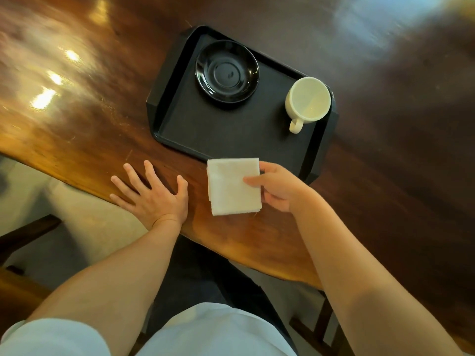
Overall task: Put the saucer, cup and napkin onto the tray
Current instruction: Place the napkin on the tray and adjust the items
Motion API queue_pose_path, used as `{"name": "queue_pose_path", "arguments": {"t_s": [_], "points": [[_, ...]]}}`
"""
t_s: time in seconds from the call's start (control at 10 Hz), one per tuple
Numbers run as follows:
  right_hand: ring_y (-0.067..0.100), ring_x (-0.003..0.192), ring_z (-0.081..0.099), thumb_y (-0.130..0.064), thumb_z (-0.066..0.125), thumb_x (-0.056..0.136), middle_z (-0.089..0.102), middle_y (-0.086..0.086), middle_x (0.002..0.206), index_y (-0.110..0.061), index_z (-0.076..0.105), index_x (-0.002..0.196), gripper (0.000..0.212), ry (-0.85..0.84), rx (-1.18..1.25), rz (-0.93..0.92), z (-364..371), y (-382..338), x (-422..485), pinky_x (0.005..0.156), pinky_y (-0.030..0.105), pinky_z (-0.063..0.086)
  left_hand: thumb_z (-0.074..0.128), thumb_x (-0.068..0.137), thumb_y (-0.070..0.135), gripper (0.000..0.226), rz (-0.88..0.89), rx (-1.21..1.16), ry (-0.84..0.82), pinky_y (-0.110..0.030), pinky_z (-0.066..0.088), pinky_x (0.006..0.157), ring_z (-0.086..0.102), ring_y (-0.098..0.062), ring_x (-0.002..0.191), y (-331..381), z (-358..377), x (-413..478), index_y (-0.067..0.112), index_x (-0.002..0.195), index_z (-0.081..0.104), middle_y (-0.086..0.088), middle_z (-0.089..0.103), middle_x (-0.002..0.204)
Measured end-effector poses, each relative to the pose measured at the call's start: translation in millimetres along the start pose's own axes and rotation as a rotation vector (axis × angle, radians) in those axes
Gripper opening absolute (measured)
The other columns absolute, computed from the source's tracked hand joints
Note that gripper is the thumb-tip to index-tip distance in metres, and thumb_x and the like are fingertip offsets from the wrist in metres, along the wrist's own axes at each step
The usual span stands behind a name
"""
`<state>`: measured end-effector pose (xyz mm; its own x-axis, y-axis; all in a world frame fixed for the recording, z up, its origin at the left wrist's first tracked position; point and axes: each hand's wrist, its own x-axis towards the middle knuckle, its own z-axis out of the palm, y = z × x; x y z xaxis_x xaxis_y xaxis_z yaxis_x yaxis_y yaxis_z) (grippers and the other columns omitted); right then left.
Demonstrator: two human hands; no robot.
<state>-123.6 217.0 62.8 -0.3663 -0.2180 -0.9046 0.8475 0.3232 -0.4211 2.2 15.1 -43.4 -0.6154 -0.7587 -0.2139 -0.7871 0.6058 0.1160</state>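
A black tray (231, 134) lies on the wooden table ahead of me. A glossy black saucer (227, 70) sits in its far left part. A cream cup (307, 101) stands at the tray's right edge, handle toward me, empty. My right hand (276, 187) pinches the right side of a folded white napkin (232, 186), held just in front of the tray's near rim, above the table. My left hand (151, 194) rests flat on the table with fingers spread, to the left of the napkin.
The wooden table (90, 104) has a wavy near edge that runs under my hands. Dark chair or bench parts (23, 232) show below the table at left and lower right. My lap and white shirt fill the bottom.
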Motion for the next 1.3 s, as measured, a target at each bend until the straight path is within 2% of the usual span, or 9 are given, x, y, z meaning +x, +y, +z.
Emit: {"name": "queue_pose_path", "arguments": {"t_s": [0.1, 0.2, 0.4, 0.5, 0.7, 0.9, 1.1, 1.2, 1.3], "points": [[0.03, 0.119, 0.064, 0.0, 0.057, 0.098, 0.066, 0.007, 0.131, -0.017, 0.057, 0.138, 0.043, 0.009, 0.201, -0.029, -6, -12, 7, 0.102, 0.055, 0.052, 0.039, 0.091, 0.07, 0.085, 0.004, -0.003, 0.001, -0.067, 0.003, 0.125, 0.007, -0.046, 0.159, 0, 0, 0, 0.023, 0.161, 0.032, -0.016, 0.016, 0.173], [0.032, 0.119, 0.065, 0.002, 0.053, 0.099, 0.067, 0.01, 0.131, -0.015, 0.057, 0.138, 0.043, 0.023, 0.322, -0.055, -10, -25, 14, 0.099, 0.055, 0.054, 0.041, 0.091, 0.069, 0.084, 0.007, -0.007, 0.009, -0.067, 0.003, 0.124, 0.008, -0.047, 0.159, 0, 0, -1, 0.022, 0.161, 0.032, -0.017, 0.017, 0.173], [0.031, 0.114, 0.067, 0.004, 0.051, 0.099, 0.067, 0.012, 0.129, -0.013, 0.055, 0.138, 0.043, 0.111, 0.411, -0.072, -17, -42, 28, 0.084, 0.048, 0.059, 0.042, 0.091, 0.068, 0.084, 0.014, -0.006, 0.014, -0.068, 0.003, 0.124, 0.008, -0.047, 0.159, -1, 0, -1, 0.021, 0.16, 0.033, -0.017, 0.018, 0.172], [0.032, 0.113, 0.066, 0.005, 0.05, 0.099, 0.066, 0.013, 0.128, -0.012, 0.055, 0.136, 0.041, 0.164, 0.442, -0.066, -21, -47, 33, 0.082, 0.048, 0.058, 0.05, 0.092, 0.065, 0.083, 0.015, -0.005, 0.021, -0.067, 0.003, 0.124, 0.007, -0.047, 0.159, -1, 1, -1, 0.02, 0.16, 0.032, -0.018, 0.017, 0.172], [0.032, 0.111, 0.064, 0.007, 0.051, 0.098, 0.063, 0.014, 0.128, -0.011, 0.054, 0.138, 0.044, 0.226, 0.462, -0.05, -22, -51, 41, 0.08, 0.049, 0.057, 0.054, 0.092, 0.063, 0.083, 0.016, -0.005, 0.031, -0.067, 0.002, 0.124, 0.007, -0.047, 0.159, -1, 2, -1, 0.02, 0.16, 0.032, -0.018, 0.017, 0.172], [0.029, 0.106, 0.064, 0.005, 0.056, 0.097, 0.066, 0.008, 0.11, -0.01, 0.053, 0.133, 0.039, 0.284, 0.364, -0.066, -19, -48, 47, 0.088, 0.049, 0.054, 0.053, 0.093, 0.063, 0.083, 0.017, -0.007, 0.035, -0.067, 0.003, 0.125, 0.007, -0.047, 0.159, -1, 3, -1, 0.02, 0.16, 0.031, -0.018, 0.017, 0.172], [0.031, 0.107, 0.068, -0.004, 0.059, 0.097, 0.067, 0.009, 0.11, -0.007, 0.055, 0.126, 0.03, 0.383, 0.142, -0.12, -26, -44, 48, 0.095, 0.049, 0.057, 0.051, 0.093, 0.063, 0.082, 0.023, -0.011, 0.036, -0.067, 0.003, 0.124, 0.008, -0.047, 0.159, 0, 3, 0, 0.02, 0.16, 0.03, -0.018, 0.016, 0.172], [0.026, 0.096, 0.07, -0.011, 0.06, 0.097, 0.068, 0.008, 0.102, -0.012, 0.055, 0.111, 0.015, 0.465, 0.02, -0.118, -35, -40, 44, 0.089, 0.042, 0.059, 0.051, 0.094, 0.063, 0.082, 0.018, -0.009, 0.037, -0.067, 0.003, 0.124, 0.008, -0.047, 0.159, -1, 2, -1, 0.02, 0.161, 0.029, -0.018, 0.016, 0.172], [0.024, 0.093, 0.072, -0.018, 0.064, 0.096, 0.071, 0.009, 0.103, -0.013, 0.058, 0.095, 0.008, 0.592, 0.011, -0.127, -46, -34, 42, 0.085, 0.039, 0.062, 0.053, 0.094, 0.061, 0.082, 0.018, -0.015, 0.035, -0.067, 0.003, 0.124, 0.007, -0.047, 0.159, 0, 1, -3, 0.02, 0.161, 0.029, -0.018, 0.016, 0.172]]}}
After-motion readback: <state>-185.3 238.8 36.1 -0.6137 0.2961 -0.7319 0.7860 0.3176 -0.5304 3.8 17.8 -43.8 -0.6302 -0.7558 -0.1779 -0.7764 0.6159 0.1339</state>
